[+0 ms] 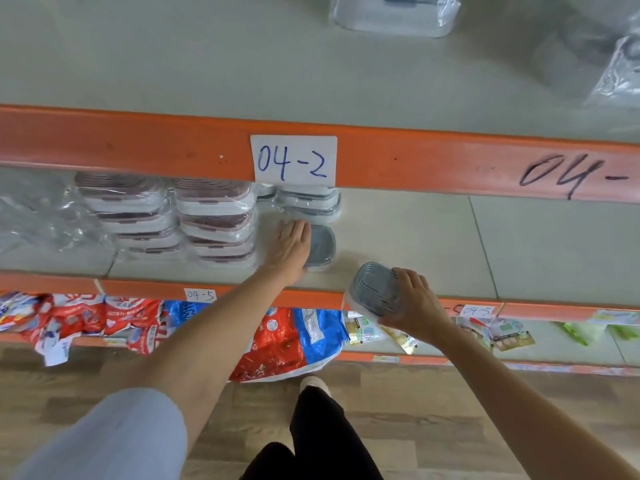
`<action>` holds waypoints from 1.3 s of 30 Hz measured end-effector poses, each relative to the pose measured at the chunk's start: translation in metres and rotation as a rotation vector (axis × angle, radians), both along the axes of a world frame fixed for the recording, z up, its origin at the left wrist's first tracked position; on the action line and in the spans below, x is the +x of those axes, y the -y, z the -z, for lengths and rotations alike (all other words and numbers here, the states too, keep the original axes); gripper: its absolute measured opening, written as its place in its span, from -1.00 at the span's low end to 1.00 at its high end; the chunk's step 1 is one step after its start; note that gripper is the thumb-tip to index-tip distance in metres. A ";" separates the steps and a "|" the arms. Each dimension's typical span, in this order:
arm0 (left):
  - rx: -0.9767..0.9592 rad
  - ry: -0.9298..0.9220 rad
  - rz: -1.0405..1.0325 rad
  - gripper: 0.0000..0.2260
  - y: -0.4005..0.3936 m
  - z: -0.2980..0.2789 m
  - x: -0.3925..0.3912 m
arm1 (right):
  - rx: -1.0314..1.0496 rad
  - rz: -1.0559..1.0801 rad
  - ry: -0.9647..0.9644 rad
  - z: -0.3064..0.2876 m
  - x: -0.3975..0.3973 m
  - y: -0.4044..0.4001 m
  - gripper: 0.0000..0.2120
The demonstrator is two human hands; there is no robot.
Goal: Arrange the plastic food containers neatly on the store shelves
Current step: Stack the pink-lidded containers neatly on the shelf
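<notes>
Head view, looking down past black trousers and a wood-pattern floor. Nearest: right hand [414, 301] at about 4 o'clock from frame centre, fingers curled over a grey-lidded container [375, 289], grasping it at the front lip of the middle shelf [415, 237]; whether it rests on the board or hangs just off it, cannot tell. Below the lip, red and blue packets [277, 337] on the lower shelf.

Further in, near centre: left hand [291, 245] laid flat, fingers extended, on a second grey-lidded container [322, 247] sitting on the middle shelf. Pressing or steadying, not gripping.

Behind that, at 12 o'clock from the left hand, a short stack of grey-lidded containers [308, 202] under the paper label "04-2" [293, 160]. At 9 o'clock, two taller stacks of pink-lidded containers [180, 216], wrapped, standing side by side.

Farthest: upper shelf [173, 64], a wrapped clear container [394, 12] at 1 o'clock.

Judgement: pink stacks look done. Grey row only begun; held piece not yet placed, much bare board to the right.
</notes>
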State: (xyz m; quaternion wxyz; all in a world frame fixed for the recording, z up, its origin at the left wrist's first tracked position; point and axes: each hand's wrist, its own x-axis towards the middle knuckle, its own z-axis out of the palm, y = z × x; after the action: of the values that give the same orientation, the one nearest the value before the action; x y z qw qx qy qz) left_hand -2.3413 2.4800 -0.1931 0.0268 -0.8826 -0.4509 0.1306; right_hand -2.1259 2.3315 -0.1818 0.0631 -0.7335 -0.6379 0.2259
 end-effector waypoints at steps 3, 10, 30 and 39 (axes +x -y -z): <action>0.084 -0.022 0.050 -0.20 0.007 -0.013 -0.004 | -0.017 -0.004 0.003 -0.013 -0.001 0.002 -0.12; -0.072 0.127 0.038 -0.23 0.062 -0.067 -0.046 | -0.048 -0.053 0.043 -0.069 -0.027 0.029 -0.10; 0.254 0.524 -0.079 -0.18 0.118 -0.310 -0.164 | 0.388 -0.224 -0.039 -0.291 -0.078 0.041 -0.11; 0.153 0.676 -0.140 -0.29 0.051 -0.336 -0.126 | 0.474 -0.171 0.018 -0.325 -0.060 -0.035 -0.15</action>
State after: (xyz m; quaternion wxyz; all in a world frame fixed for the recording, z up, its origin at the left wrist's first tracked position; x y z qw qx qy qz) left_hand -2.4674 2.4287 0.1426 -0.0671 -0.8384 -0.5021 -0.2014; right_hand -2.1860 2.3660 0.1428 0.2085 -0.6434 -0.7334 0.0679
